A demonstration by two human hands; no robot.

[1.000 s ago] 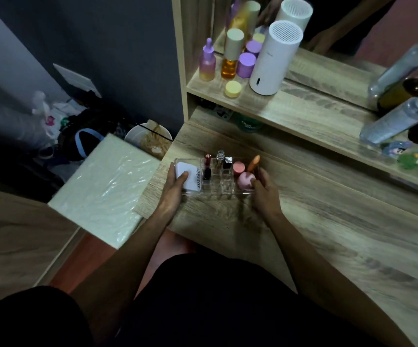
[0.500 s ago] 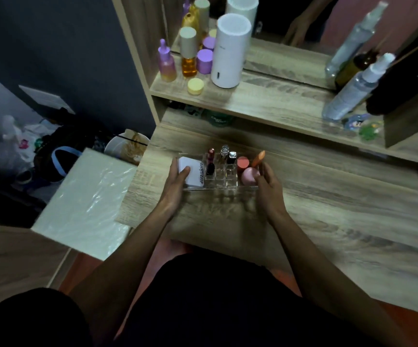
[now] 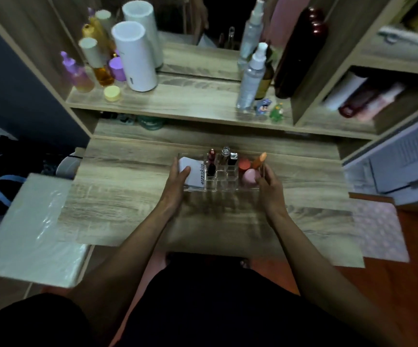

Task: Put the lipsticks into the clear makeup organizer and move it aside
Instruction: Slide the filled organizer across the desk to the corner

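Observation:
The clear makeup organizer [image 3: 221, 182] stands on the wooden desk [image 3: 132, 186], near its middle. Several lipsticks stand upright in its slots, among them a dark red one [image 3: 211, 162] and a silver-capped one [image 3: 233, 160]. An orange tube [image 3: 259, 160], a pink sponge [image 3: 250, 177] and a white box [image 3: 195, 174] sit in it too. My left hand [image 3: 176, 187] grips the organizer's left end, thumb over the white box. My right hand [image 3: 269, 189] grips its right end.
A shelf [image 3: 178, 103] behind the desk carries a white cylinder [image 3: 136, 56], purple and amber bottles [image 3: 95, 66] at left and spray bottles [image 3: 251, 76] at right. A mirror stands above. A white wrapped stool [image 3: 30, 229] is at the left, a white drawer unit [image 3: 403, 161] at the right.
The organizer has shifted to the right along the desk between both hands, from near the left edge toward the middle. The view has swung right and up with it.

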